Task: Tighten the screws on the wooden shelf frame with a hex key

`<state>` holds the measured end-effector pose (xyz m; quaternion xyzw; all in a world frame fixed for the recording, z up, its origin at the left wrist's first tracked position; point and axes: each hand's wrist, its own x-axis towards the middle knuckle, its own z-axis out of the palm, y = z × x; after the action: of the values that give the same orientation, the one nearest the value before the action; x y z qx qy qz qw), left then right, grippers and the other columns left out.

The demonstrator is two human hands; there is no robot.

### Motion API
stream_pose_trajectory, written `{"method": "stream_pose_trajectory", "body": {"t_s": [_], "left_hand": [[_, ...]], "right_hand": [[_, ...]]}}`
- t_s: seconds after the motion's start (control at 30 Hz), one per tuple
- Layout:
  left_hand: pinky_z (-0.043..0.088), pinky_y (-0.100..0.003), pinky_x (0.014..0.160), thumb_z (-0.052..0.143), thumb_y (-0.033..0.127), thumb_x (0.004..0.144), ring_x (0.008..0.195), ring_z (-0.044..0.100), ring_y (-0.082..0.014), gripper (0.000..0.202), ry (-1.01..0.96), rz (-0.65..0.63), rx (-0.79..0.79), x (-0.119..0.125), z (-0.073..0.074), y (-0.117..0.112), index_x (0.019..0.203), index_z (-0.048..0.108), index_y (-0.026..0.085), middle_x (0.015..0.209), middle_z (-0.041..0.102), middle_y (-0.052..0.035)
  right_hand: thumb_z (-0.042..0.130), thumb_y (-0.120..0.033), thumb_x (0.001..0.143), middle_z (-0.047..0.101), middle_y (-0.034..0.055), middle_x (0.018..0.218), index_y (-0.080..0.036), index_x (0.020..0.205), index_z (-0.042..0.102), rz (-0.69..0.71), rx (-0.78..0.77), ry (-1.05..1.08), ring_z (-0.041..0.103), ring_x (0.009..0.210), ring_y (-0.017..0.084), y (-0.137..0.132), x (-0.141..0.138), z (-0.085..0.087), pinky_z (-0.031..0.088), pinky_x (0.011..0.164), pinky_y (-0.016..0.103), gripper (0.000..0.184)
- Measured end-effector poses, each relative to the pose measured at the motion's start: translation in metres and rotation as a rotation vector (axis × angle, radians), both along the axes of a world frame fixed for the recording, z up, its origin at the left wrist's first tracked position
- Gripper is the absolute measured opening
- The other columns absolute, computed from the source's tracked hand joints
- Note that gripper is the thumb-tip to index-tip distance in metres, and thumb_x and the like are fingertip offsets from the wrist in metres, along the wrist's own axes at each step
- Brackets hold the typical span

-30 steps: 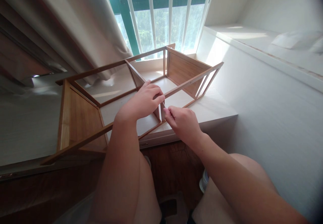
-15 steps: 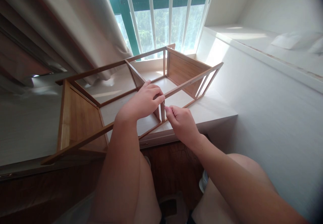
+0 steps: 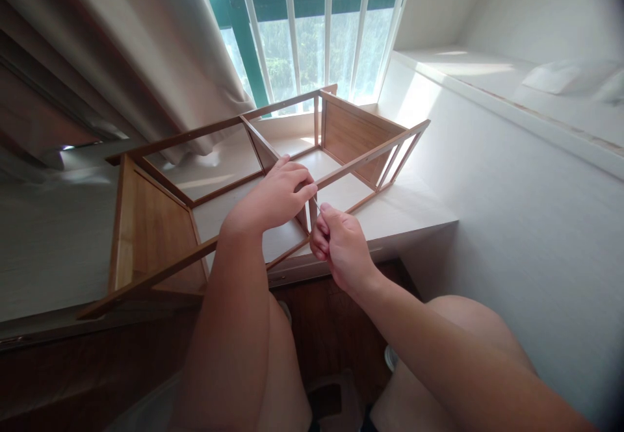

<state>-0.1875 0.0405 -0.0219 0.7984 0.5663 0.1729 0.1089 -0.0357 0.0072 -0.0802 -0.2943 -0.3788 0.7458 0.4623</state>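
Wooden shelf frame lies on its side along the white ledge under the window, its right end short of the ledge's right front corner and its left end reaching, in this view, across the front edge. Its middle boards run from the back rail toward the front rail, but the left hand and forearm cover the meeting place and part of that rail.

The left hand is laid over this joint, thumb by the rail and fingers on the wood; its palm side is hidden, so I cannot tell whether it is closed around anything. Just in front of the ledge's front edge, the right hand is curled shut on a thin rod. Only a short length shows between thumb and rail; the rest is inside the fist, and where its tip ends is too small to make out.

The curtain hangs behind the frame's left end, cut off at the top. Below the front edge, the floor is dark; one shoe is mostly hidden by a leg, and a pale object between the legs is unclear.
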Motion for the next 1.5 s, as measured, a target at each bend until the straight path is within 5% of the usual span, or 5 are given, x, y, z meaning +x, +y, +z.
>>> {"method": "stream_pose_trajectory", "body": {"t_s": [0.3,0.6,0.97,1.3,1.5], "left_hand": [[0.014,-0.042,0.128,0.038,0.038,0.098,0.136,0.045,-0.0227,0.033,-0.016,-0.013,0.008,0.0,-0.001,0.001,0.091,0.063,0.019,0.123,0.066,-0.0055],[0.015,-0.045,0.128,0.038,0.038,0.097,0.139,0.041,-0.0247,0.032,-0.024,0.006,-0.007,0.0,-0.002,0.001,0.088,0.063,0.02,0.122,0.065,-0.0049],[0.014,-0.044,0.128,0.038,0.037,0.098,0.138,0.042,-0.0232,0.032,-0.009,-0.001,-0.013,0.001,0.001,0.001,0.092,0.064,0.019,0.122,0.066,-0.0049],[0.016,-0.04,0.127,0.039,0.038,0.098,0.134,0.045,-0.0222,0.032,-0.005,0.001,0.005,0.0,0.0,0.001,0.09,0.063,0.019,0.12,0.066,-0.0046],[0.017,-0.044,0.127,0.037,0.038,0.099,0.135,0.044,-0.0241,0.033,-0.001,0.007,-0.009,0.0,0.001,0.0,0.093,0.064,0.019,0.123,0.065,-0.005]], "right_hand": [[0.047,-0.052,0.098,0.039,-0.0062,0.045,-0.022,0.06,0.038,-0.046,0.336,-0.446,0.032,0.043,0.009,0.006,0.014,-0.001,0.026,0.046,0.025,0.049],[0.044,-0.038,0.099,0.032,-0.0043,0.053,-0.022,0.061,0.033,-0.117,0.785,-0.978,0.027,0.053,0.012,0.016,0.025,0.01,0.02,0.058,0.03,0.043],[0.039,-0.035,0.103,0.069,0.0065,0.069,-0.019,0.072,0.058,-0.103,1.116,-1.396,0.049,0.054,0.015,0.015,0.024,0.012,0.015,0.057,0.033,0.04],[0.039,-0.035,0.103,0.061,0.0044,0.062,-0.02,0.068,0.052,-0.088,1.026,-1.36,0.043,0.054,0.015,0.017,0.024,0.013,0.016,0.058,0.032,0.04],[0.038,-0.038,0.103,0.044,-0.0016,0.056,-0.021,0.064,0.042,-0.101,0.824,-0.984,0.037,0.055,0.013,0.012,0.019,-0.003,0.023,0.058,0.03,0.043]]}}
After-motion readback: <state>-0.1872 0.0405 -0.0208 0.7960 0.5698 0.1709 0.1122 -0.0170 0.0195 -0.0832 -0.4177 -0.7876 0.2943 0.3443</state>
